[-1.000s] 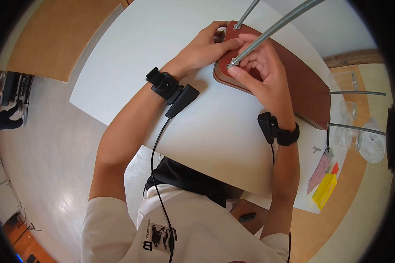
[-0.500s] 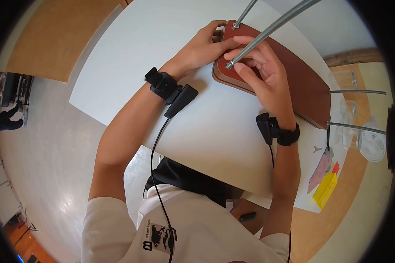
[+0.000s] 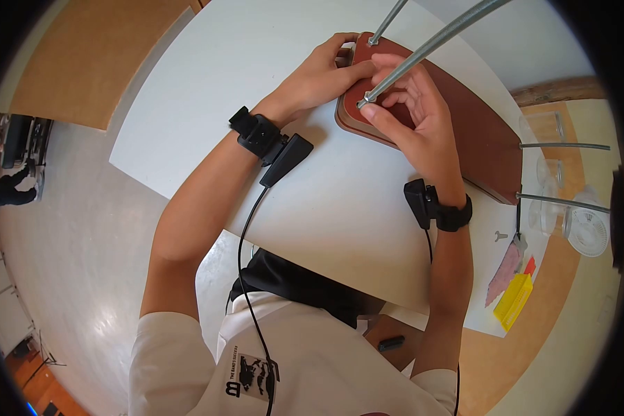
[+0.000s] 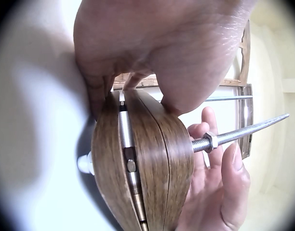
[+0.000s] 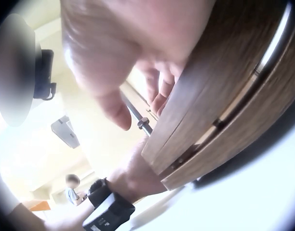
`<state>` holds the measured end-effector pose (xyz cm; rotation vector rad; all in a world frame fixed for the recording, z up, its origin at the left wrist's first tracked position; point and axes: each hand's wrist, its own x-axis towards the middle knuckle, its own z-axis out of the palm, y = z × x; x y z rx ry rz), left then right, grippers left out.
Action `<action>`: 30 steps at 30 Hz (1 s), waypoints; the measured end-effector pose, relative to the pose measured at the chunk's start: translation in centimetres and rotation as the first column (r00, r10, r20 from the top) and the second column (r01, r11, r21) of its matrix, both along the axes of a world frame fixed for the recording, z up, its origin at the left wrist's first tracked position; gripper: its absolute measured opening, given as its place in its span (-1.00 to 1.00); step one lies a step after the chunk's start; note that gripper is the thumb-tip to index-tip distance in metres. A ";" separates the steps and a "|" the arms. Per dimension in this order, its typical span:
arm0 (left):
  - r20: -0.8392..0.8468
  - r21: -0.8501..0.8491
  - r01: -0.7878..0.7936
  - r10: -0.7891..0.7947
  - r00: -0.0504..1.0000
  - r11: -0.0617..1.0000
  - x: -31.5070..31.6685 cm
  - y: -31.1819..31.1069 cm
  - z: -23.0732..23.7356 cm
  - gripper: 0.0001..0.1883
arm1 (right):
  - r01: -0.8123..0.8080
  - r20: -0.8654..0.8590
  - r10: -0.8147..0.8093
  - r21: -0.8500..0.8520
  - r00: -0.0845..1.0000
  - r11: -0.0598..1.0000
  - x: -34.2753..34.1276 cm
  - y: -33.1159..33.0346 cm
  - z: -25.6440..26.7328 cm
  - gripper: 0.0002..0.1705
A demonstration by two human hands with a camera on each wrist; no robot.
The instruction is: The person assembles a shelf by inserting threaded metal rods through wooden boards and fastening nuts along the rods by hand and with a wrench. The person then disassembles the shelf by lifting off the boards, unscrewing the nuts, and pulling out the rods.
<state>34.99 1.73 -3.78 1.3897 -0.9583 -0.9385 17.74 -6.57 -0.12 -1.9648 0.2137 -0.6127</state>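
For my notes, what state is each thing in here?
Red-brown board: lying on the table
Near rod: sticking out of it
Nut: on that rod, clear of the board
Left hand: gripping the board's end
Right hand: loosely open at the nut
Wrench: lying on the table

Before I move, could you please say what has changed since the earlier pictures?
The right hand has drawn back a finger that reached past the near rod, and its thumb has shifted left toward the rod's base. The left hand still grips the red-brown board.
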 end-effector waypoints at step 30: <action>-0.010 -0.024 -0.004 0.003 1.000 1.000 0.0 -0.1 -0.5 -0.23 | -0.014 0.072 0.003 0.167 0.997 0.986 -0.4 -0.6 -0.2 -0.45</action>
